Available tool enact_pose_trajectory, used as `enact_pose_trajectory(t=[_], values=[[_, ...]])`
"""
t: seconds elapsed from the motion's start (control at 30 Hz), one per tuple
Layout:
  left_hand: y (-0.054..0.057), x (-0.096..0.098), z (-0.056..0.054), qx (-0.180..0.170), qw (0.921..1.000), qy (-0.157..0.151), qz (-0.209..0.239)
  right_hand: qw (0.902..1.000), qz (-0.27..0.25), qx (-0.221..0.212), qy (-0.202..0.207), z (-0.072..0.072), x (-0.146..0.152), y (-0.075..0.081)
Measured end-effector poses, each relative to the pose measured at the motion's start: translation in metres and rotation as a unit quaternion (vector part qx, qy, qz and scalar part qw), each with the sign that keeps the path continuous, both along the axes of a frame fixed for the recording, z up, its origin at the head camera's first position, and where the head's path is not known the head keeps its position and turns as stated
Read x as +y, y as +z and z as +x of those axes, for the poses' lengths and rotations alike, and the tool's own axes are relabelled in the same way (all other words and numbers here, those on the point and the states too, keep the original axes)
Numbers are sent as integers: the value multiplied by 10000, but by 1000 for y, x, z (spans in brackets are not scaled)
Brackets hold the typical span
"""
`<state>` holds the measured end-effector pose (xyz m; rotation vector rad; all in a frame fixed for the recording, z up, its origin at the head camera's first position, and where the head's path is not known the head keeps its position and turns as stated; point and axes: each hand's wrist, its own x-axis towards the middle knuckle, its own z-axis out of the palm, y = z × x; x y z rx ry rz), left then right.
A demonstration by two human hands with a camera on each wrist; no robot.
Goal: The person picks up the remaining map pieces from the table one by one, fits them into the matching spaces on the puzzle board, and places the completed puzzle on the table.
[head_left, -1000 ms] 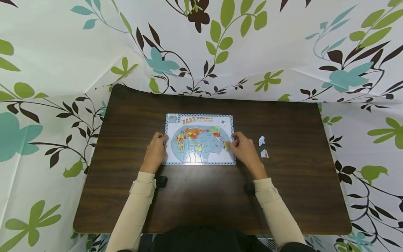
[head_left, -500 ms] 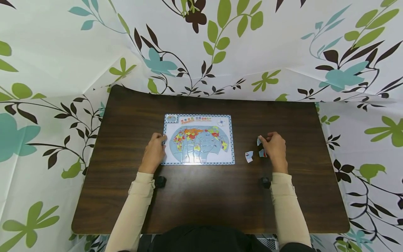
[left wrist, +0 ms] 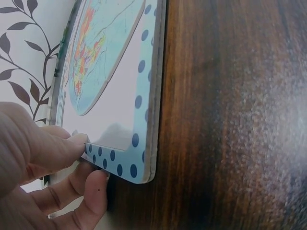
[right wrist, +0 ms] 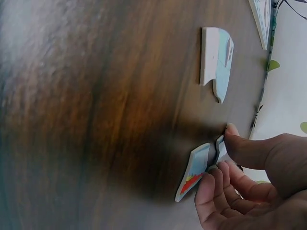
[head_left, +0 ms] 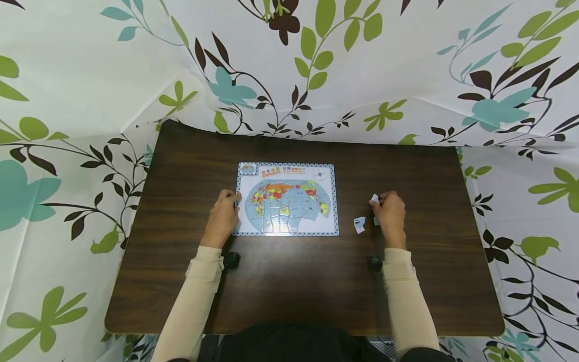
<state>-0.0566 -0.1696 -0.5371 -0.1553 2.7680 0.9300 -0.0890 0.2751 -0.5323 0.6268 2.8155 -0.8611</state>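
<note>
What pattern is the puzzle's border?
Dark blue dots on a light blue border, clearest in the left wrist view.

The left forearm (head_left: 192,296) and right forearm (head_left: 409,296) extend forward, slanting inward. Left hand (head_left: 221,217): thumb (left wrist: 55,146) laid forward, lower fingers (left wrist: 96,191) bent. Right hand (head_left: 391,216): thumb (right wrist: 254,152) and index finger (right wrist: 247,182) opposed in a pinch, remaining fingers curled. The hands are set well apart.

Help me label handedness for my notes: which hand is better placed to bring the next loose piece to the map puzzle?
Likely the right hand: it pinches a loose piece, with two other pieces nearby. The left hand holds the left edge of the map puzzle, away from them.
</note>
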Motion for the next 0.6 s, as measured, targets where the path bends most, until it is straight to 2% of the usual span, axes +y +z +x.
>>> enact_pose_trajectory(t=[0.2, 0.43, 0.6], values=[[-1, 2, -1, -57, 10000, 19, 11, 10000, -5, 15, 52, -1, -1, -1], [0, 2, -2, -24, 10000, 28, 42, 9990, -441, -35, 76, 4, -9, 3], [0, 1, -2, 16, 10000, 60, 61, 9967, -764, 243, 153, 9, -23, 9]])
